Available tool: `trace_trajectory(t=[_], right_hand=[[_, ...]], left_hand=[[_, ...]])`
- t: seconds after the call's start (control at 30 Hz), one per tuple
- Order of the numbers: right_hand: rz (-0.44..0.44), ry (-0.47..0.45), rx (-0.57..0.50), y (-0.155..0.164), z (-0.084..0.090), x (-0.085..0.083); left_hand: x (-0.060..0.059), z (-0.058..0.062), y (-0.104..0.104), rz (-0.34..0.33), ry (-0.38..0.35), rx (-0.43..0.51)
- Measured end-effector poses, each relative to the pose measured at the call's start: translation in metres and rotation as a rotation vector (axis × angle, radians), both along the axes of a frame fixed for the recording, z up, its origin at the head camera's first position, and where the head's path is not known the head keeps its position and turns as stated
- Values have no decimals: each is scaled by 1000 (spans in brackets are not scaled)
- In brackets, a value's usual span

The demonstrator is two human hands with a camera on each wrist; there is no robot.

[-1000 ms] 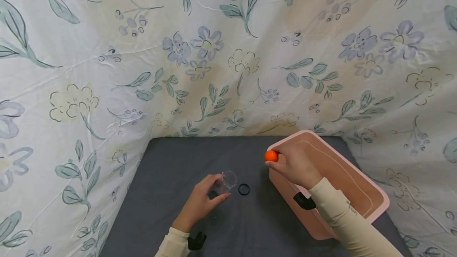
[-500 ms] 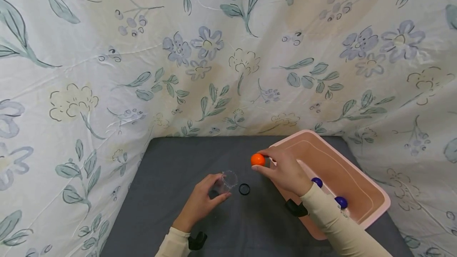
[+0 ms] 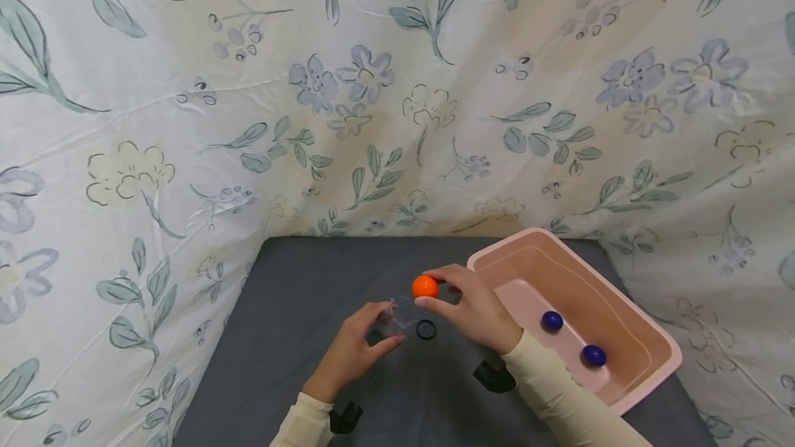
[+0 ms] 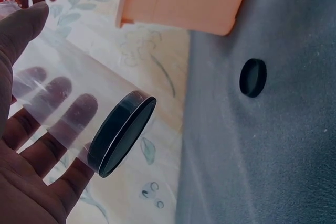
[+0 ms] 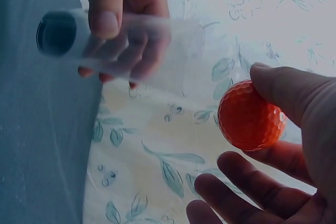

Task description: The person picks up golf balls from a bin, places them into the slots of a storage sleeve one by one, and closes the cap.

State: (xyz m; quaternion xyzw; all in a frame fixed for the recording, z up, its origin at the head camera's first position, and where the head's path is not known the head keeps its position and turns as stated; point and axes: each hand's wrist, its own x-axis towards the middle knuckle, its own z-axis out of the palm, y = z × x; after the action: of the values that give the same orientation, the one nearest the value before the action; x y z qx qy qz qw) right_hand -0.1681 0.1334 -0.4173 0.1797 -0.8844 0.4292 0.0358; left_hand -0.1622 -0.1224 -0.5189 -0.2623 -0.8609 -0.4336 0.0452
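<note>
My left hand [image 3: 355, 347] grips a clear plastic tube [image 4: 79, 77] with a black cap [image 4: 123, 132] on its lower end. Its upper end is uncapped in the head view. Between thumb and finger, my right hand [image 3: 475, 309] pinches an orange golf ball [image 5: 249, 115], its dimples plain in the right wrist view. The ball sits close to the tube's open rim, just above and to the right of it in the head view. A loose black cap [image 3: 426, 330] lies on the dark table below the two hands.
A pink plastic bin [image 3: 646, 302] stands on the right of the dark grey table [image 3: 310, 267]. Inside it lie two dark blue balls [image 3: 552, 321]. Floral fabric [image 3: 397, 88] hangs behind and beside the table.
My right hand has moved left from over the bin's edge, bringing the orange golf ball up to the tube. The blue balls in the bin have come into view. My left hand stays nearly still.
</note>
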Motion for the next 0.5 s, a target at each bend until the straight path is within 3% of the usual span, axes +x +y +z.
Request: trace_trajectory(t=[0.5], right_hand=[[8, 28, -47, -18, -15, 8]], left_hand=[[0, 0, 3, 2, 47, 2]])
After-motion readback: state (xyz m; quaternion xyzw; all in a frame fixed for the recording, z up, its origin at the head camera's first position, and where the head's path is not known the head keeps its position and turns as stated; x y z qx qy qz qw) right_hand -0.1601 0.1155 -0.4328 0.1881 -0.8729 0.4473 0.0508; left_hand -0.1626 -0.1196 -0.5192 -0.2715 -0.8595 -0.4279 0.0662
